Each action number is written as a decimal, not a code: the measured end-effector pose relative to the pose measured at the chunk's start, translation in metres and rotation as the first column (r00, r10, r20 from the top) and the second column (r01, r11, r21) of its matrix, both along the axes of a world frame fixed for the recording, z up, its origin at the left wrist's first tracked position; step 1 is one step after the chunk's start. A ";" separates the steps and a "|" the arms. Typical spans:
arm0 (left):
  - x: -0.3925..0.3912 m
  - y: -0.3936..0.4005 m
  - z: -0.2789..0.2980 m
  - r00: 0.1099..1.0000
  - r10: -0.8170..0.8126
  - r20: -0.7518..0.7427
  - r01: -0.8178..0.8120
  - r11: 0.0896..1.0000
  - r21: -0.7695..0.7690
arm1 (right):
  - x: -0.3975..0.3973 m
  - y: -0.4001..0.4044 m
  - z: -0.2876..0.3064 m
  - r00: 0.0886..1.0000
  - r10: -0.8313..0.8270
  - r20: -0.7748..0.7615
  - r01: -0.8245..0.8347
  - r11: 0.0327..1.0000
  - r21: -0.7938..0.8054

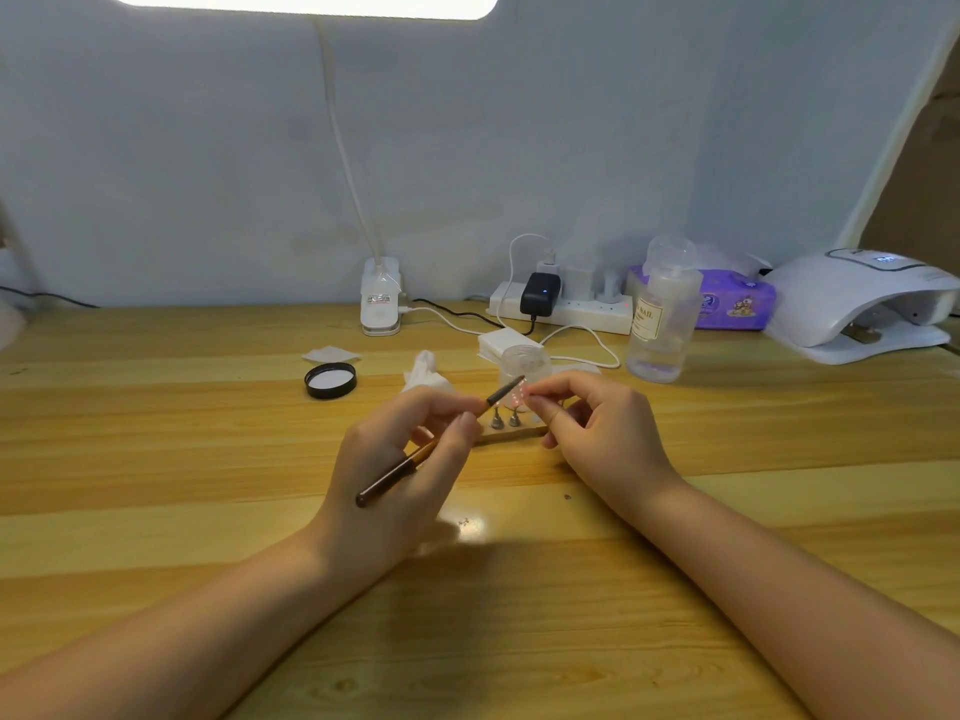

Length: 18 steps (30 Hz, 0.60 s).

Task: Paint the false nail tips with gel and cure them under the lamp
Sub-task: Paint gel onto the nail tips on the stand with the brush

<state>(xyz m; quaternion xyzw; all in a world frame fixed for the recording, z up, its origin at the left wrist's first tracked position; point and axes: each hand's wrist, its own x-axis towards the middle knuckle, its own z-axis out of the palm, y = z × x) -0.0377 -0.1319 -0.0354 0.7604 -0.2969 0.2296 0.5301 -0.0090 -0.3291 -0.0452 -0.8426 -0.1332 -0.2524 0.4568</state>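
The left hand (410,449) pinches the gel brush (441,439), its tip touching a pink nail tip (519,396) pinched by the right hand (597,428) above the wooden stand (511,433). A shaky grip could smear gel. The curing lamp (862,304) waits far right on the counter (208,459).

A glowing white lamp panel (301,2) overhead lights the scene evenly and softly. Shadows pool beneath the forearms on the pale wooden table (156,459); wide-angle edges bow.
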 end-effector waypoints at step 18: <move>0.000 0.001 0.000 0.998 -0.042 -0.057 0.041 0.999 -0.021 | -0.001 0.000 0.000 1.000 0.000 0.002 0.000 1.000 -0.004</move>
